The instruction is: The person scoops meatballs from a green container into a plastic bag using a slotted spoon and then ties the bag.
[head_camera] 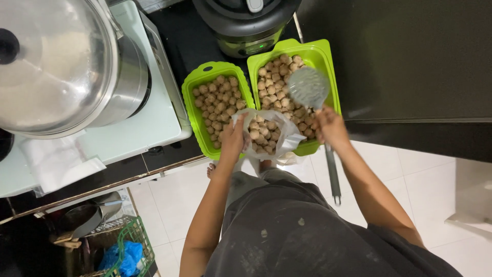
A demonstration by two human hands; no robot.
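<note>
Plastic bag (266,134) of meatballs pinched in left hand (233,138); right hand (330,127) gripping skimmer (309,88).

Large steel pot with lid (56,66), at ten o'clock: cut off by the top and left edges. Dark appliance (246,23), at twelve o'clock: upper part lay beyond the top edge. The plastic bag (266,136) hid the near ends of both green trays (195,110); what lay beneath it could not be seen. The left hand (233,139) covered the bag's left rim. The right hand (330,127) hid the middle of the skimmer's handle (332,174); the skimmer's mesh (308,87) was blurred and covered some meatballs (274,84). Feet at six o'clock showed only as toes (211,169). The basket (130,241), at seven o'clock, was cropped by the bottom edge.
</note>
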